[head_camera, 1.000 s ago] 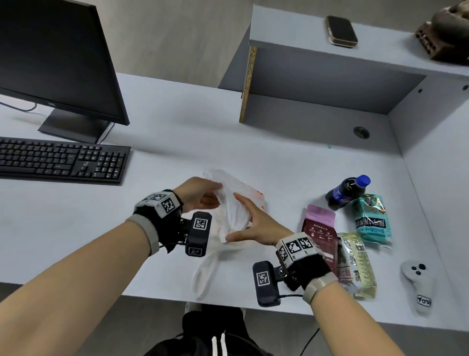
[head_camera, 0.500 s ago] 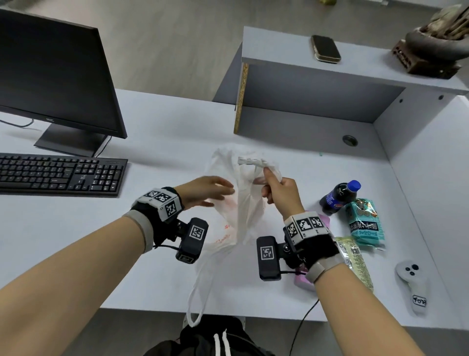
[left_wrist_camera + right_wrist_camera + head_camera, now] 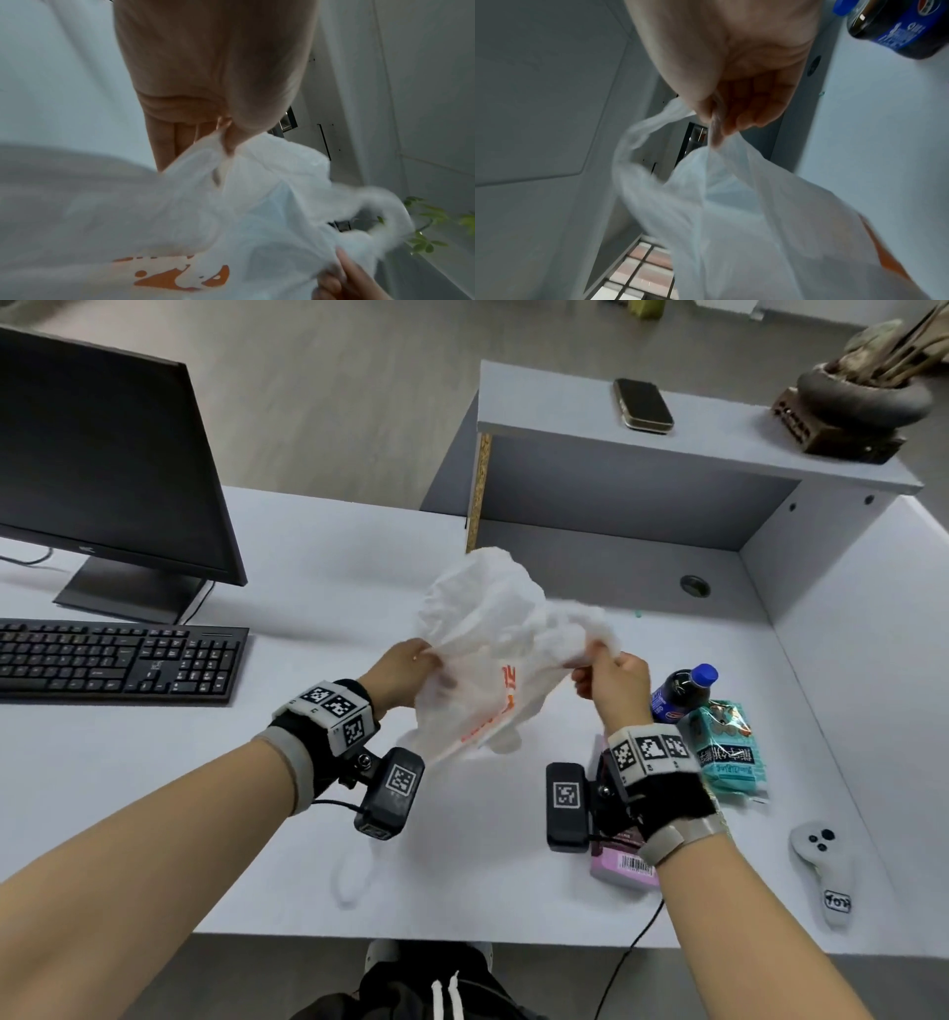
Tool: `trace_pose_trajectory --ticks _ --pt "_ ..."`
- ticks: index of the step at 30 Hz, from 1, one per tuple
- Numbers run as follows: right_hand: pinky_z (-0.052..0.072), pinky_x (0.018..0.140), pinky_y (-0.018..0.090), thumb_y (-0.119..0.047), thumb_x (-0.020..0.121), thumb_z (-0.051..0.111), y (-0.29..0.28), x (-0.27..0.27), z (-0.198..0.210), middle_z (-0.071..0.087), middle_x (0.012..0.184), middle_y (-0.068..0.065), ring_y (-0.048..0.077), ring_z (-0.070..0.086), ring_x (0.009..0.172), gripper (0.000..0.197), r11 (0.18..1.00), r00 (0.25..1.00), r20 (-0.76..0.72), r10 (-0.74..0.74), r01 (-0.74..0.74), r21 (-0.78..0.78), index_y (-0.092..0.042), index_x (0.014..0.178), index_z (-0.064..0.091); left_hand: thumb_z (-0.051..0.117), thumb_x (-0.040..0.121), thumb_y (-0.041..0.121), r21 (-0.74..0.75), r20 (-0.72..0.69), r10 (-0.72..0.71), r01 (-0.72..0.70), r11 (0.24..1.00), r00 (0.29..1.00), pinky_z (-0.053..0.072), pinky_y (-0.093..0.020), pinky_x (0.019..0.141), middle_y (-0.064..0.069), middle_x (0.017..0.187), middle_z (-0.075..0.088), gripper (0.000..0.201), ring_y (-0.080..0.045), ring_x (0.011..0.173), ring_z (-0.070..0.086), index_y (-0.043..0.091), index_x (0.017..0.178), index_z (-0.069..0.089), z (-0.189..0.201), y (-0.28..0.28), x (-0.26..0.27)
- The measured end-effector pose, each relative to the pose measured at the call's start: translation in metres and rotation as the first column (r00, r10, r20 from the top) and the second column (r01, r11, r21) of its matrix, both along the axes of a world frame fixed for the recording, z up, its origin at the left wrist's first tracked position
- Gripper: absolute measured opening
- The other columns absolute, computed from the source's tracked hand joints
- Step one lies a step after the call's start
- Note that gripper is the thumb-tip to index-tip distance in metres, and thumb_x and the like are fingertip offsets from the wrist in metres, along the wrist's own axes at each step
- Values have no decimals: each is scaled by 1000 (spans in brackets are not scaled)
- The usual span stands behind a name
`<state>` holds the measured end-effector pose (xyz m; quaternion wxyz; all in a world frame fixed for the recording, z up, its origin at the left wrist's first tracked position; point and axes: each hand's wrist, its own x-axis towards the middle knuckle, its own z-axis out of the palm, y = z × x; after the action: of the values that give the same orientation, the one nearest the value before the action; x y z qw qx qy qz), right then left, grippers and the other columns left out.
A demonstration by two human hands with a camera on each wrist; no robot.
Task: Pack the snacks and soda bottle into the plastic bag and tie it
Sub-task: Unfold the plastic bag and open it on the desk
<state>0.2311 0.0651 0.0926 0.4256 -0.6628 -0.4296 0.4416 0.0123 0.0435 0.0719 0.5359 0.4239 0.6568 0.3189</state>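
Note:
A thin white plastic bag (image 3: 488, 649) with orange print hangs in the air above the desk, spread between both hands. My left hand (image 3: 405, 672) pinches its left edge; the left wrist view shows the plastic bag (image 3: 231, 213) bunched at that hand (image 3: 223, 130). My right hand (image 3: 611, 680) grips the right edge, and fingers (image 3: 731, 113) curl round the plastic bag (image 3: 731, 203). A dark soda bottle (image 3: 680, 690) with a blue cap lies right of that hand. Beside it are a teal snack pack (image 3: 729, 752) and a pink snack pack (image 3: 621, 865), partly hidden by my right wrist.
A keyboard (image 3: 113, 660) and monitor (image 3: 102, 464) stand at the left. A raised shelf (image 3: 667, 449) at the back holds a phone (image 3: 642, 405). A grey controller (image 3: 824, 870) lies at the right front. The desk's side wall (image 3: 873, 660) closes the right.
Both hands have lifted the bag off the desk and pulled its edges apart; the left hand now pinches the left edge, and the bag billows wider.

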Motion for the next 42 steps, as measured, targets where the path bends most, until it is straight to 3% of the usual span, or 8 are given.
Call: trace_pose_trajectory --ticks 8,12,16,23,26,29,35,42 --pt "36 63 31 -23 86 54 4 45 0 50 62 6 24 46 66 28 992 965 236 -115 123 -21 -12 60 50 39 96 17 118 -46 85 -79 990 995 38 -11 36 -9 63 58 12 -1 32 53 9 94 49 5 -3 -9" --pt "38 102 36 -17 78 71 -2 41 -3 49 129 12 26 47 117 59 1000 936 352 -21 23 -1 -10 129 43 47 95 28 126 -30 11 -7 992 1000 42 -17 42 -10 66 62 19 -5 39 58 13 87 55 7 -2 -3" --pt "16 116 39 -23 70 74 -16 20 7 19 155 10 28 15 143 96 927 725 684 75 -304 221 -23 148 19 53 91 36 81 -201 -200 220 972 959 36 -23 55 -9 79 59 21 -17 63 49 19 83 61 12 0 7" --pt "2 117 54 -32 74 69 -10 -1 -5 11 159 -1 28 -3 147 55 788 240 831 501 -525 -323 -29 126 50 50 94 24 112 -244 -328 362 925 913 41 -26 75 -14 93 64 16 -21 86 55 13 89 60 27 -2 18" --pt "26 108 47 -27 80 56 -6 1 -10 60 116 1 30 41 126 7 839 321 836 444 -477 -263 -20 79 58 45 96 22 111 -144 -263 280 954 954 46 -21 66 -8 88 66 13 -24 79 63 15 88 54 32 -3 13" --pt "35 64 32 -21 84 49 -4 7 -11 48 64 -2 29 49 77 27 891 570 702 428 -395 -224 -17 61 36 51 93 28 53 -146 -219 229 972 965 50 -23 64 -12 97 67 12 -21 74 64 18 99 50 28 -6 5" --pt "34 68 30 -22 92 43 0 12 -21 53 78 4 26 49 77 14 930 743 562 364 -321 -177 -9 86 47 76 67 48 -330 -432 -585 483 811 687 40 -40 107 -3 145 40 89 -25 131 45 26 142 33 -1 -16 7" --pt "44 81 34 -40 84 63 9 41 -35 56 97 4 28 57 97 45 954 879 380 289 -229 -195 -6 111 51 55 90 19 -427 -556 -432 202 881 710 45 -28 68 -16 108 64 35 -31 95 61 -3 117 61 -37 -24 -9"
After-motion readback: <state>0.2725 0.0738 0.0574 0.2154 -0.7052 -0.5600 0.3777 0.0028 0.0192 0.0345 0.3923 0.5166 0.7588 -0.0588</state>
